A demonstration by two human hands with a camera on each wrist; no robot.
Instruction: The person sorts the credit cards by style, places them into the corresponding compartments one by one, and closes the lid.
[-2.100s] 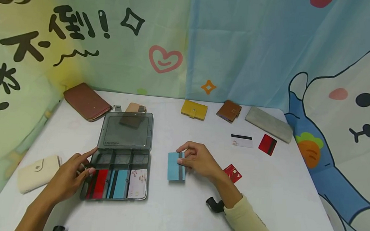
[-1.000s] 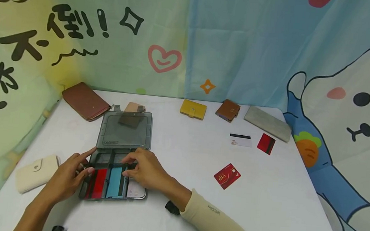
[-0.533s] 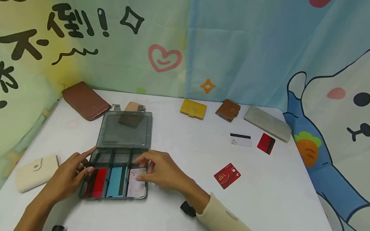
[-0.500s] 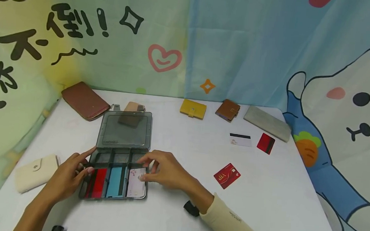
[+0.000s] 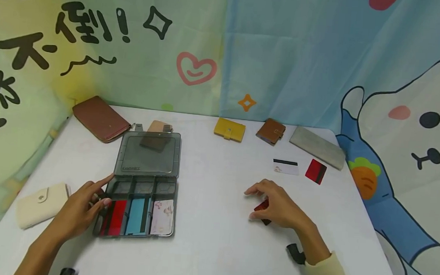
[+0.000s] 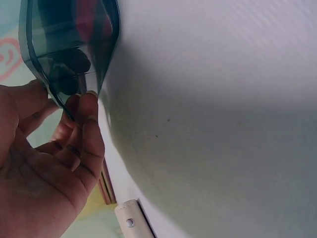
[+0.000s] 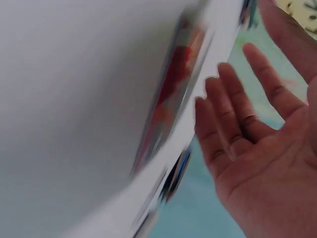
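My left hand (image 5: 74, 212) pinches the left edge of a dark, clear-lidded plastic box (image 5: 149, 156); its thumb and fingertips meet the box wall (image 6: 74, 54) in the left wrist view. The lid lies back. In the front compartments are a red card with a dark stripe (image 5: 117, 219), a blue card (image 5: 136, 217) and a pale flowered card (image 5: 162, 218). The back compartments look bare. Over a red VIP card (image 5: 263, 205) on the table, my right hand (image 5: 281, 205) hovers with fingers spread, partly covering it. The right wrist view shows that card (image 7: 173, 79) apart from the fingers.
Behind, a white striped card (image 5: 285, 167) and another red card (image 5: 316, 171) lie flat. Along the back are a brown wallet (image 5: 100, 119), a yellow one (image 5: 230, 129), a small brown one (image 5: 271, 131) and a grey one (image 5: 318, 147). A cream wallet (image 5: 42, 205) sits at left.
My right hand brought a blue card into the box's middle compartment, let it go, then moved right to the red VIP card. The left hand stayed on the box.
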